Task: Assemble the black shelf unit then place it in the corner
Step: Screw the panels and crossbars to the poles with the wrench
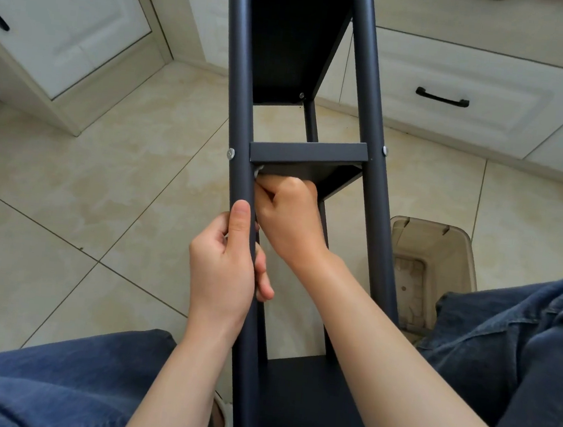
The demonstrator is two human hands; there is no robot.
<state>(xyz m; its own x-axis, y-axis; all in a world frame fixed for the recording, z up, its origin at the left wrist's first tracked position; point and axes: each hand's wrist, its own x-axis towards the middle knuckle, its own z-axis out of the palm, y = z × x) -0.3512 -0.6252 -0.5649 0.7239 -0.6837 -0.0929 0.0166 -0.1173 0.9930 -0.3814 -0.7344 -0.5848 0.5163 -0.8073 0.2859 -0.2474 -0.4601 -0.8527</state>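
Note:
The black shelf unit [308, 154] lies tilted away from me between my knees, with two long round posts and three flat shelves between them. My left hand [225, 259] is wrapped around the left post [244, 123], thumb pointing up along it. My right hand [290, 214] reaches between the posts and is closed just under the middle shelf [306, 172], at its left corner. A small pale piece shows at its fingertips; what it is stays unclear. Silver screw heads [231, 153] sit on the outer sides of both posts at the middle shelf's level.
A translucent brown waste bin [437, 259] stands on the tiled floor to the right of the unit. White cabinets with black handles [442, 97] run along the back and left. My legs in blue jeans [519, 339] frame the unit at both lower corners.

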